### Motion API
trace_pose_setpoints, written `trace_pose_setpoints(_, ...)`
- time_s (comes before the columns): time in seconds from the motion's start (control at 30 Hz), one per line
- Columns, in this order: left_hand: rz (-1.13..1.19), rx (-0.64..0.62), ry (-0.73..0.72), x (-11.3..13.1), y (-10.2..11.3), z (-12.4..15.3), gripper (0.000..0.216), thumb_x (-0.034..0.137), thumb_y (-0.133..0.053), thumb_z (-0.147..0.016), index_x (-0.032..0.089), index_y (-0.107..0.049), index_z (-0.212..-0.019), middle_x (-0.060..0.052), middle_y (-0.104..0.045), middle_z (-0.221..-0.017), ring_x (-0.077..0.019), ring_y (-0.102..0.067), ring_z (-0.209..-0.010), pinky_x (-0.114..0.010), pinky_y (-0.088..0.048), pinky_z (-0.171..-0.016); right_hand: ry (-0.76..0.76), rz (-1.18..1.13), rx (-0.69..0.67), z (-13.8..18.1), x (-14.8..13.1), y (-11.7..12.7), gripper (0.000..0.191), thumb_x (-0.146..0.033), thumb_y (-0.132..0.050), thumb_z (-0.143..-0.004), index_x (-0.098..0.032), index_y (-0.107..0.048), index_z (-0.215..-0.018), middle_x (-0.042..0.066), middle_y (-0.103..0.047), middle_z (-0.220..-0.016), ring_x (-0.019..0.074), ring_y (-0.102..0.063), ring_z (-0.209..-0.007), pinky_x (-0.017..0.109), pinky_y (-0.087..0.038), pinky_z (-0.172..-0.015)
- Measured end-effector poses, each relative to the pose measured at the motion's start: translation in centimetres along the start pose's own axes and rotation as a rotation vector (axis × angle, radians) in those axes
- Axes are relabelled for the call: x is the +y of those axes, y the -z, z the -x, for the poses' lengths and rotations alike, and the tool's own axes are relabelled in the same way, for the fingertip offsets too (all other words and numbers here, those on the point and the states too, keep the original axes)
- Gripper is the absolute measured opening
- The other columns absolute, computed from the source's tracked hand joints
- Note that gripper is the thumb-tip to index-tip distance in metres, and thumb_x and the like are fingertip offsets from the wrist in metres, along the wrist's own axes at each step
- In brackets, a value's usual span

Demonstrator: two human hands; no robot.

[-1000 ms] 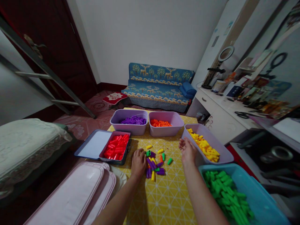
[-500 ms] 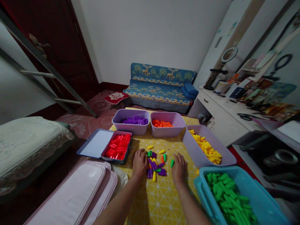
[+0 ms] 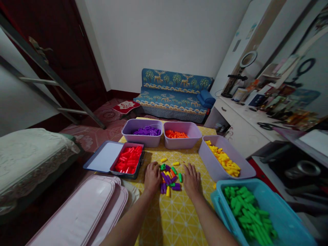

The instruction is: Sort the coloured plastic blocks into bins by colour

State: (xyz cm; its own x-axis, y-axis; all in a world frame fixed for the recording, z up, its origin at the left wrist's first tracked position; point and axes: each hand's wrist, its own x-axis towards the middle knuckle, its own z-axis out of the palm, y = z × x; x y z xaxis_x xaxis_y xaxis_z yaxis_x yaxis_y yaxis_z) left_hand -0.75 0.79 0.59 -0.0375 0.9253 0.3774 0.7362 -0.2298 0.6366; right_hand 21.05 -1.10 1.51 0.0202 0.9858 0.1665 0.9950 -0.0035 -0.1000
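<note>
A loose pile of small bullet-shaped plastic pieces (image 3: pixel 168 177), purple, green, yellow and orange, lies on the yellow patterned tablecloth (image 3: pixel 171 217). My left hand (image 3: pixel 153 177) rests against the pile's left side, its fingers slightly bent and apart, with nothing seen in it. To the right, my right hand (image 3: pixel 191 180) lies palm down with its fingers spread, also holding nothing. Just by its fingers is a green piece (image 3: pixel 180 177). Two yellow pieces, one of them this yellow piece (image 3: pixel 176 164), lie a little apart at the far side.
Around the pile stand a case of red pieces (image 3: pixel 140 167), lilac bins with purple (image 3: pixel 142 139), orange (image 3: pixel 182 143) and yellow pieces (image 3: pixel 217 174), and a teal bin (image 3: pixel 284 208) of green ones. Stacked pink lids (image 3: pixel 84 205) lie at left. A sofa (image 3: pixel 174 95) stands beyond.
My right hand has moved left toward the pile, and the green piece beside it has shifted left too. The loose pieces sit closer together. My left hand has stayed nearly still.
</note>
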Motion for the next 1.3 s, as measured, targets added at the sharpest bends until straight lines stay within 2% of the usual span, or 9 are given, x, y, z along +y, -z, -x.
trace_pose_setpoints(0.2, 0.012, 0.004, 0.004, 0.0, 0.0, 0.0, 0.025, 0.021, -0.045, -0.093, 0.021, -0.067, -0.105, -0.009, -0.061, -0.117, -0.0253, -0.053, -0.113, -0.048, -0.044, -0.102, 0.016, 0.015, 0.051, 0.1, -0.3, -0.5, 0.052, -0.027, -0.036, -0.096, -0.025, -0.039, -0.148, 0.008, -0.032, -0.158, 0.0274, -0.022, -0.147, 0.052, -0.021, -0.115)
trace_pose_setpoints(0.4, 0.058, 0.019, -0.018, 0.4, 0.3, 0.1, 0.031, 0.029, -0.041, -0.097, 0.022, -0.064, -0.117, -0.009, -0.061, -0.121, -0.0243, -0.054, -0.115, -0.046, -0.044, -0.102, 0.003, 0.009, 0.073, 0.2, -0.5, -0.3, 0.052, -0.026, -0.037, -0.096, -0.025, -0.04, -0.148, 0.009, -0.033, -0.158, 0.0274, -0.023, -0.147, 0.052, -0.019, -0.115)
trace_pose_setpoints(0.5, 0.078, -0.057, -0.16, 1.9, 0.8, -0.3, 0.029, 0.027, -0.044, -0.096, 0.025, -0.066, -0.114, -0.007, -0.062, -0.122, -0.0231, -0.053, -0.117, -0.044, -0.041, -0.103, 0.009, 0.009, 0.079, 0.1, -0.5, -0.2, 0.052, -0.026, -0.036, -0.096, -0.024, -0.04, -0.148, 0.009, -0.034, -0.157, 0.0276, -0.023, -0.147, 0.052, -0.019, -0.115)
trace_pose_setpoints(0.67, -0.002, -0.249, -0.343, 5.1, 0.7, -1.7, 0.022, 0.019, -0.052, -0.089, 0.026, -0.071, -0.095, -0.004, -0.07, -0.1, -0.0216, -0.059, -0.102, -0.044, -0.038, -0.103, -0.005, 0.015, 0.069, 0.1, -0.6, 0.0, 0.051, -0.028, -0.036, -0.097, -0.025, -0.039, -0.148, 0.01, -0.034, -0.157, 0.0271, -0.023, -0.147, 0.051, -0.019, -0.114)
trace_pose_setpoints(0.73, -0.108, -0.361, -0.335, 5.9, 0.3, -2.4, 0.023, 0.015, -0.053, -0.085, 0.027, -0.072, -0.09, -0.005, -0.071, -0.093, -0.0232, -0.06, -0.096, -0.045, -0.04, -0.098, -0.006, 0.013, 0.062, 0.1, -0.6, 0.1, 0.051, -0.029, -0.036, -0.097, -0.025, -0.039, -0.148, 0.01, -0.033, -0.157, 0.0268, -0.023, -0.147, 0.051, -0.019, -0.114)
trace_pose_setpoints(0.83, -0.248, -0.493, -0.31, 6.6, -0.3, -3.2, 0.023, 0.015, -0.053, -0.083, 0.024, -0.073, -0.089, -0.01, -0.07, -0.095, -0.0273, -0.06, -0.096, -0.045, -0.043, -0.089, -0.009, 0.018, 0.055, 0.1, -0.6, 0.1, 0.051, -0.029, -0.036, -0.097, -0.025, -0.039, -0.148, 0.01, -0.033, -0.158, 0.0268, -0.024, -0.146, 0.05, -0.019, -0.114)
trace_pose_setpoints(1.07, -0.28, -0.554, -0.32, 7.4, -0.4, -4.0, 0.017, 0.017, -0.055, -0.083, 0.017, -0.072, -0.081, -0.013, -0.068, -0.089, -0.0269, -0.06, -0.095, -0.043, -0.043, -0.092, -0.019, 0.04, 0.053, 0.1, -0.3, -0.6, 0.051, -0.03, -0.035, -0.097, -0.027, -0.038, -0.148, 0.006, -0.029, -0.16, 0.0266, -0.021, -0.147, 0.049, -0.019, -0.115)
trace_pose_setpoints(1.17, -0.116, -0.499, -0.222, 7.6, 0.4, -4.4, 0.018, 0.015, -0.057, -0.082, 0.018, -0.072, -0.089, -0.01, -0.069, -0.091, -0.0241, -0.062, -0.094, -0.04, -0.045, -0.091, -0.022, 0.045, 0.059, 0.1, -0.1, -0.9, 0.051, -0.03, -0.034, -0.098, -0.029, -0.039, -0.148, 0.005, -0.03, -0.159, 0.0264, -0.02, -0.148, 0.048, -0.018, -0.115)
trace_pose_setpoints(1.3, 0.381, -0.345, 0.127, 8.4, 1.1, -7.7, 0.012, 0.014, -0.064, -0.079, 0.016, -0.071, -0.088, -0.004, -0.069, -0.08, -0.0157, -0.063, -0.072, -0.028, -0.05, -0.073, -0.035, 0.045, 0.042, -0.1, -0.2, -1.1, 0.05, -0.031, -0.034, -0.098, -0.027, -0.042, -0.147, 0.006, -0.032, -0.159, 0.0271, -0.021, -0.147, 0.049, -0.019, -0.115)
